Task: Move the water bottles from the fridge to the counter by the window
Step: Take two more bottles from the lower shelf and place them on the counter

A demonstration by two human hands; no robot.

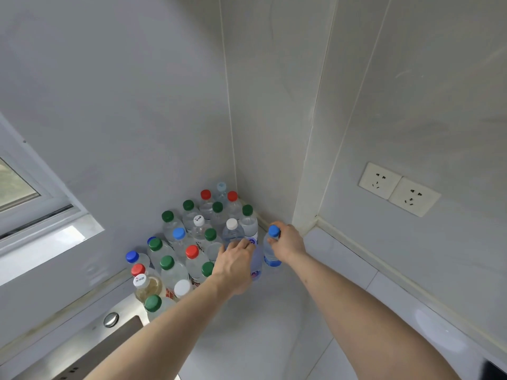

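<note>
Setting two bottles down at once, I have both arms stretched toward the corner of the counter, where the crowd of water bottles already stands upright, caps up, packed shoulder to shoulder between the window wall and the corner. My right hand is curled around the neck of a blue-capped bottle, fingers wrapped just under the cap, holding it upright at the right edge of the group, near the corner wall; gripping high keeps my knuckles clear of the neighbours. My left hand lies over the top of a second bottle, fingers bent down around it, so its cap is hidden and I cannot tell how firmly it is pinched. Both bottles are placed at the open front-right edge because the rows behind are full. Whether either base already touches the counter cannot be told. A sink bounds the group on the left, so further bottles, I judge, must go on the bare counter in front. The tight packing risks toppling a neighbour if I nudge one.
</note>
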